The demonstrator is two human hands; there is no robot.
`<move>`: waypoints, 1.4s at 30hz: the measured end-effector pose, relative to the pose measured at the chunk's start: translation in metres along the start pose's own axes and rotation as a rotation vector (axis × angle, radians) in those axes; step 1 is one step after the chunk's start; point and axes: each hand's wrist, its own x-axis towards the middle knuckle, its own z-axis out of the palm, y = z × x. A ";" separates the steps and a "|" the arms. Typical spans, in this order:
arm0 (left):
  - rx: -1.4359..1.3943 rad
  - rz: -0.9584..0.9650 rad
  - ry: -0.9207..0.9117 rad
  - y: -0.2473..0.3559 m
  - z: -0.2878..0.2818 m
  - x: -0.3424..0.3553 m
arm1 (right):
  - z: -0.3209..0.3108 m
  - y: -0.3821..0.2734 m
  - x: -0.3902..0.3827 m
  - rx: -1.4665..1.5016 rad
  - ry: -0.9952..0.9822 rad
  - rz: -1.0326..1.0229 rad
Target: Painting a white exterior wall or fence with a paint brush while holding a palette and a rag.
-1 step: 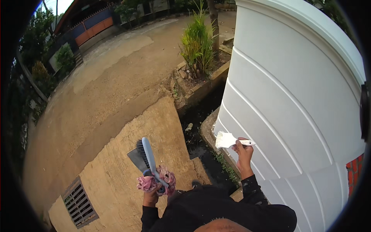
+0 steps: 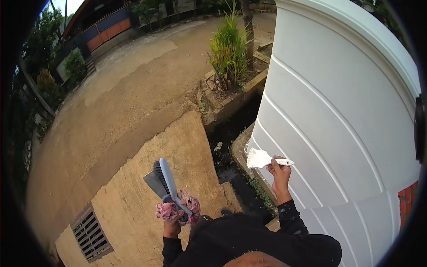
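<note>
My right hand (image 2: 280, 174) grips a white paintbrush (image 2: 259, 159) by its handle, bristles pointing left against the lower edge of a ribbed white wall (image 2: 338, 111). My left hand (image 2: 171, 226) is held in front of my chest. It is closed on a blue-handled brush with dark bristles (image 2: 165, 175), a flat grey scraper blade (image 2: 153, 183) and a crumpled pink rag (image 2: 167, 210). Both arms wear black sleeves.
A dark open drain (image 2: 226, 133) runs along the foot of the wall. A concrete slab (image 2: 178, 142) lies to its left, with a metal grate (image 2: 89, 231) at lower left. A tall green plant (image 2: 229, 49) grows beyond. Red bricks (image 2: 407, 198) show at the far right.
</note>
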 end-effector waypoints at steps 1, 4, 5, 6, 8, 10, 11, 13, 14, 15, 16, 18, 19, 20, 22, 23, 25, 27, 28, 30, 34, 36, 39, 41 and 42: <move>-0.005 -0.004 0.008 0.007 -0.003 0.013 | 0.022 0.001 0.014 -0.008 -0.003 0.005; -0.061 0.066 0.077 0.032 -0.019 0.069 | 0.087 0.015 0.056 0.190 0.022 0.125; -0.086 0.060 0.091 0.034 -0.028 0.091 | 0.105 0.021 0.071 0.185 0.031 0.128; -0.105 0.047 0.095 0.037 -0.039 0.116 | 0.123 0.029 0.085 0.215 0.037 0.120; -0.123 0.035 0.094 0.045 -0.053 0.169 | 0.158 0.044 0.112 0.247 0.063 0.090; -0.103 -0.010 0.037 0.065 -0.074 0.228 | 0.195 0.063 0.128 0.263 0.113 0.074; -0.110 -0.027 -0.008 0.071 -0.077 0.264 | 0.211 0.070 0.143 0.269 0.124 0.052; -0.084 -0.106 -0.060 0.094 -0.080 0.325 | 0.238 0.091 0.164 0.282 0.209 0.046; -0.070 -0.125 -0.083 0.105 -0.082 0.351 | 0.252 0.099 0.170 0.301 0.223 0.077; -0.056 -0.134 -0.111 0.124 -0.071 0.383 | 0.271 0.102 0.182 0.327 0.229 0.101; -0.076 -0.123 -0.173 0.142 -0.058 0.403 | 0.284 0.104 0.186 0.326 0.275 0.104; -0.002 -0.164 -0.244 0.164 -0.053 0.458 | 0.306 0.102 0.197 0.345 0.335 0.086; 0.061 -0.189 -0.286 0.173 -0.049 0.481 | 0.312 0.100 0.202 0.354 0.368 0.086; 0.137 -0.200 -0.298 0.182 -0.036 0.504 | 0.314 0.097 0.207 0.368 0.385 0.063; 0.137 -0.274 -0.374 0.192 -0.020 0.552 | 0.310 0.094 0.222 0.353 0.455 0.034; 0.150 -0.276 -0.403 0.198 -0.005 0.577 | 0.309 0.090 0.231 0.335 0.505 0.002; 0.179 -0.262 -0.483 0.199 0.016 0.621 | 0.300 0.096 0.252 0.255 0.569 -0.040; 0.189 -0.236 -0.488 0.190 0.041 0.657 | 0.292 0.105 0.278 0.211 0.606 -0.021; 0.206 -0.260 -0.490 0.187 0.057 0.674 | 0.289 0.111 0.295 0.191 0.640 -0.037; 0.244 -0.303 -0.475 0.179 0.072 0.708 | 0.288 0.120 0.330 0.178 0.680 -0.057; 0.280 -0.221 -0.488 0.164 0.094 0.763 | 0.314 0.127 0.404 0.230 0.685 -0.058; 0.310 -0.244 -0.487 0.165 0.108 0.787 | 0.326 0.126 0.435 0.234 0.671 -0.042; 0.313 -0.300 -0.486 0.171 0.135 0.827 | 0.343 0.122 0.480 0.236 0.659 -0.035; 0.327 -0.317 -0.463 0.175 0.148 0.857 | 0.349 0.122 0.502 0.191 0.655 -0.052; 0.343 -0.337 -0.474 0.180 0.160 0.873 | 0.352 0.121 0.511 0.191 0.667 -0.055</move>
